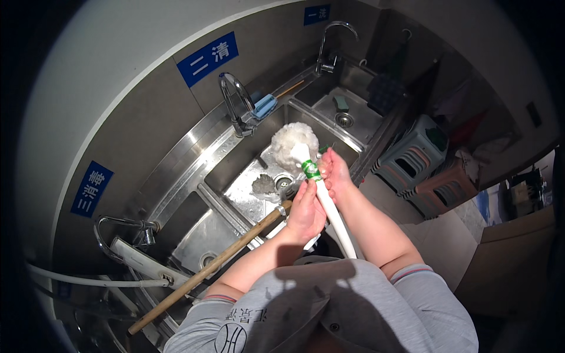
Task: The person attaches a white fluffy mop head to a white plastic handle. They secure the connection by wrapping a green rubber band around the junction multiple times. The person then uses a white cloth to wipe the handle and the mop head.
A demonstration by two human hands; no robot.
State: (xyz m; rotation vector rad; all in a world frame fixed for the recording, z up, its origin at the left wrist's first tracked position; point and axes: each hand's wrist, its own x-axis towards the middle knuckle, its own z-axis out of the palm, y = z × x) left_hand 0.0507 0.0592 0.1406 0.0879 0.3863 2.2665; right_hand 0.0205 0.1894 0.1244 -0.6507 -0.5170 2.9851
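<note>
- Mop [332, 215], white, 1: centre of the frame, handle running down to the person's shirt [376, 294]; fluffy head [289, 141] over the middle sink [238, 197].
- Band [311, 170], green: around the mop's neck, just below the head.
- Left hand [307, 213]: centre; fingers grasping the white handle below the band.
- Right hand [336, 173]: right of centre; fingers bent in beside the band; cannot tell whether they grip it or the handle.
- Pole [215, 265], wooden, 1: lower left to centre, metal clasp at its upper end near the left hand.
- Scrap [264, 185], dark grey: in the middle sink, beside the drain [283, 183].
- Sponge [340, 104], green: in the sink at upper right of centre.
- Brush [264, 107], blue: behind the middle sink, near a tap [235, 106].
- Stools [412, 154], grey and orange, stacked: right of the frame.
- Signs, blue, 3: upper centre and left.
</note>
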